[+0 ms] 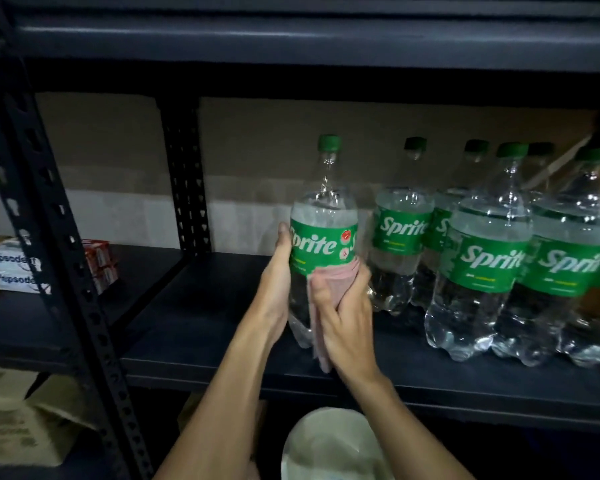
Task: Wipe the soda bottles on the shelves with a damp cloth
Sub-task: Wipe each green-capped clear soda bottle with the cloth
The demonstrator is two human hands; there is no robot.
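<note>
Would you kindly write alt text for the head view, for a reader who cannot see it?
A person's left hand grips a Sprite bottle on a dark shelf while the right hand holds a pink cloth against it; more Sprite bottles stand to its right.

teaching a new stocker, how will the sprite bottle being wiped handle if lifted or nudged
Probably heavy for its size: the Sprite bottle looks nearly full. Likely tippy if pushed high, being tall on a narrow base. Smooth plastic may slip under the pink cloth.

light: dim | shelving (pixel 205 323): dark slotted metal | wall (pixel 274 133): beige
</note>
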